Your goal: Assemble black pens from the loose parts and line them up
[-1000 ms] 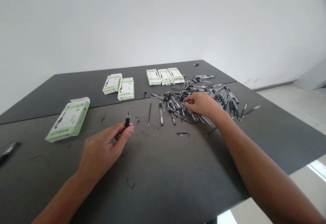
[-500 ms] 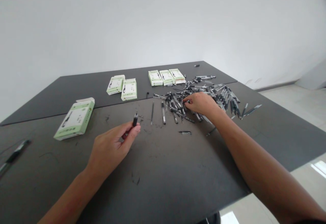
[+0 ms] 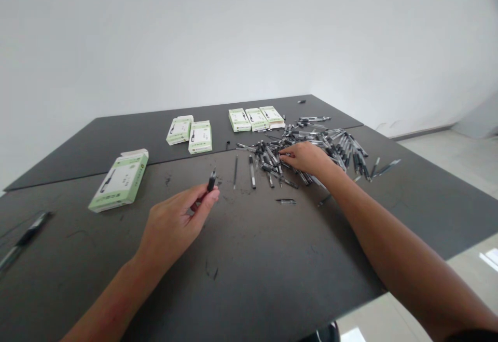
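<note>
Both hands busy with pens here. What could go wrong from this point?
1. The left hand pinches a slim black-gripped pen whose tip looks bare; it might leave ink on the dark grey flat tabletop.
2. The right hand is at a loose, overlapping pile of black-and-clear plastic pens; picking one could drag or scatter its neighbours.

The person's left hand [image 3: 177,222] and right hand [image 3: 305,157] are bare, like the left forearm [image 3: 116,292] and right forearm [image 3: 383,238] behind them; well behind the right hand, a black sleeve edge [image 3: 474,336] shows.
</note>
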Demonstrator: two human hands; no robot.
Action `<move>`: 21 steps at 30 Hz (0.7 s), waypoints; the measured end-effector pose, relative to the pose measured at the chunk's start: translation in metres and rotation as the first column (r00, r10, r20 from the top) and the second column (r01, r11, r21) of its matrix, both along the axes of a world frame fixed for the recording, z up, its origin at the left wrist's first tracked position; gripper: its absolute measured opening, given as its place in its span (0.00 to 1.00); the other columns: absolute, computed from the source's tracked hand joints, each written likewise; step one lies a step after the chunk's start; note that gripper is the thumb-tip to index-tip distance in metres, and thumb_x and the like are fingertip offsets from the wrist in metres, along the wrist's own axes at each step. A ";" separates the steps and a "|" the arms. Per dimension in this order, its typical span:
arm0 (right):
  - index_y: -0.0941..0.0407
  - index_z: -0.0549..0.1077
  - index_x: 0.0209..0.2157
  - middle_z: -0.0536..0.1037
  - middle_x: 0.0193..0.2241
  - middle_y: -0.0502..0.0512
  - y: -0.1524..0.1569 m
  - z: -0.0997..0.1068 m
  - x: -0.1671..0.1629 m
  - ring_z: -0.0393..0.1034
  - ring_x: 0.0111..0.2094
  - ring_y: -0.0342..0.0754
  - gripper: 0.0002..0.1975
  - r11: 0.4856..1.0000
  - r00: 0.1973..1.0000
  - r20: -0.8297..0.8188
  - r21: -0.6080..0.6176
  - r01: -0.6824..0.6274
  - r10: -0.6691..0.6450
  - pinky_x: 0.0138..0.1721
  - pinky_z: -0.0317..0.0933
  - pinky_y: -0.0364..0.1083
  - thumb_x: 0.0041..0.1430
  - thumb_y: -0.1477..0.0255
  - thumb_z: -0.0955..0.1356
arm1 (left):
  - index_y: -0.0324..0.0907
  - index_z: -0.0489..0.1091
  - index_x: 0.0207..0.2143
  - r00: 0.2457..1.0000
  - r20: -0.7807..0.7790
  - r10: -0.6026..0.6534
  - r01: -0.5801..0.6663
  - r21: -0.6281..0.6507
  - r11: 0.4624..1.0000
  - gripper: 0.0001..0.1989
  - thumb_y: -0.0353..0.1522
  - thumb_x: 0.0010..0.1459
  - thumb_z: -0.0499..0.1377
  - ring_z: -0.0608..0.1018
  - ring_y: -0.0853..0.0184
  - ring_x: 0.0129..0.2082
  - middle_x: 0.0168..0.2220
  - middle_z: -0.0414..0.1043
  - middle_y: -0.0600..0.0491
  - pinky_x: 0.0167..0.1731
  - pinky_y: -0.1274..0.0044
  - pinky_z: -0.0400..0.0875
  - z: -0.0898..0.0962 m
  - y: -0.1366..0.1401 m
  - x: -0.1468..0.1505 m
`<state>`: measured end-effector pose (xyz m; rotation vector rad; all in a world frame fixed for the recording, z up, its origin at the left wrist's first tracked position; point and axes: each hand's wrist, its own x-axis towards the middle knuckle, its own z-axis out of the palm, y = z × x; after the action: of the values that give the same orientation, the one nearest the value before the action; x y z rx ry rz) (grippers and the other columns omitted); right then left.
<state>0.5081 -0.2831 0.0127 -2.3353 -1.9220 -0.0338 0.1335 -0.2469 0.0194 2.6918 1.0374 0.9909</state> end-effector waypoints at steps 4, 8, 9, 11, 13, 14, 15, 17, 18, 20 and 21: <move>0.50 0.83 0.59 0.88 0.46 0.60 0.001 -0.001 0.001 0.82 0.48 0.61 0.23 1.000 1.000 -0.009 0.001 0.004 -0.004 0.47 0.71 0.52 0.71 0.58 0.66 | 0.46 0.82 0.45 1.000 0.005 -0.013 0.013 0.006 1.000 0.17 0.45 0.75 0.57 0.88 0.64 0.31 0.37 0.88 0.55 0.32 0.77 0.75 0.000 0.000 -0.001; 0.50 0.84 0.57 0.88 0.45 0.59 0.002 -0.001 0.001 0.83 0.47 0.60 0.22 1.000 1.000 -0.017 0.003 -0.001 0.001 0.47 0.71 0.52 0.71 0.59 0.66 | 0.45 0.82 0.46 1.000 0.007 -0.025 0.025 0.015 1.000 0.17 0.44 0.75 0.57 0.88 0.64 0.31 0.36 0.88 0.56 0.32 0.77 0.75 0.000 0.000 -0.001; 0.50 0.85 0.57 0.88 0.45 0.59 0.002 -0.001 0.001 0.83 0.47 0.60 0.21 1.000 1.000 -0.018 0.005 -0.002 0.002 0.46 0.71 0.52 0.71 0.59 0.66 | 0.45 0.82 0.46 1.000 0.007 -0.027 0.027 0.014 1.000 0.17 0.44 0.75 0.58 0.88 0.64 0.31 0.36 0.88 0.56 0.32 0.77 0.75 -0.001 0.000 -0.001; 0.50 0.85 0.56 0.88 0.45 0.59 0.002 0.000 0.000 0.82 0.47 0.60 0.21 1.000 1.000 -0.020 0.012 0.000 0.000 0.45 0.70 0.52 0.71 0.60 0.67 | 0.45 0.82 0.45 0.999 0.007 -0.031 0.031 0.013 0.999 0.17 0.44 0.75 0.58 0.88 0.64 0.30 0.36 0.88 0.56 0.31 0.77 0.74 -0.001 0.000 0.000; 0.50 0.85 0.56 0.88 0.44 0.59 0.001 0.000 -0.001 0.82 0.46 0.60 0.21 1.000 1.000 -0.022 0.019 0.004 -0.004 0.44 0.70 0.51 0.70 0.60 0.67 | 0.46 0.82 0.45 0.999 0.005 -0.033 0.033 0.014 0.999 0.16 0.44 0.75 0.58 0.87 0.64 0.30 0.36 0.88 0.56 0.31 0.77 0.74 0.000 0.000 0.000; 0.49 0.84 0.57 0.88 0.44 0.58 0.001 0.000 -0.001 0.82 0.45 0.59 0.21 1.000 1.000 -0.023 0.021 0.005 -0.004 0.44 0.70 0.51 0.70 0.60 0.67 | 0.46 0.82 0.45 0.999 0.006 -0.033 0.033 0.015 0.999 0.16 0.44 0.75 0.58 0.87 0.64 0.30 0.36 0.88 0.56 0.31 0.77 0.73 0.000 0.000 0.000; 0.49 0.84 0.58 0.88 0.43 0.58 0.001 0.001 -0.001 0.82 0.45 0.59 0.21 1.000 1.000 -0.025 0.023 0.004 -0.004 0.44 0.70 0.51 0.70 0.60 0.67 | 0.46 0.82 0.45 1.000 0.009 -0.030 0.030 0.016 0.999 0.16 0.44 0.74 0.58 0.87 0.64 0.29 0.35 0.88 0.56 0.31 0.77 0.73 0.000 0.000 0.000; 0.48 0.84 0.57 0.88 0.43 0.58 0.001 0.000 -0.001 0.82 0.45 0.58 0.21 1.000 1.000 -0.026 0.025 0.001 0.000 0.43 0.69 0.50 0.70 0.60 0.67 | 0.46 0.82 0.44 1.000 0.017 -0.024 0.024 0.014 1.000 0.15 0.43 0.74 0.58 0.87 0.64 0.29 0.35 0.88 0.56 0.32 0.77 0.73 0.001 0.000 0.000; 0.48 0.84 0.57 0.88 0.43 0.58 0.001 0.000 -0.001 0.82 0.45 0.58 0.20 1.000 1.000 -0.026 0.026 -0.002 0.002 0.43 0.69 0.50 0.70 0.60 0.67 | 0.46 0.82 0.44 1.000 0.020 -0.023 0.023 0.013 1.000 0.15 0.43 0.74 0.58 0.87 0.64 0.29 0.34 0.88 0.55 0.32 0.77 0.73 0.001 0.000 0.000; 0.48 0.85 0.55 0.88 0.43 0.58 0.002 -0.001 -0.001 0.82 0.44 0.58 0.19 1.000 1.000 -0.024 0.028 -0.006 0.006 0.43 0.69 0.50 0.70 0.61 0.67 | 0.46 0.82 0.44 1.000 0.020 -0.022 0.022 0.013 1.000 0.16 0.44 0.74 0.58 0.87 0.63 0.30 0.34 0.87 0.55 0.32 0.76 0.72 0.000 0.000 0.000; 0.48 0.86 0.53 0.88 0.43 0.58 0.002 -0.001 0.000 0.81 0.44 0.58 0.18 1.000 1.000 -0.024 0.030 -0.006 0.007 0.43 0.68 0.50 0.69 0.61 0.67 | 0.46 0.82 0.44 1.000 0.018 -0.022 0.022 0.012 1.000 0.16 0.44 0.74 0.58 0.87 0.63 0.30 0.34 0.87 0.55 0.31 0.76 0.72 0.000 0.000 -0.001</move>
<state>0.5077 -0.2808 0.0114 -2.2995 -1.9049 -0.0332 0.1327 -0.2465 0.0192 2.6926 0.9997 1.0196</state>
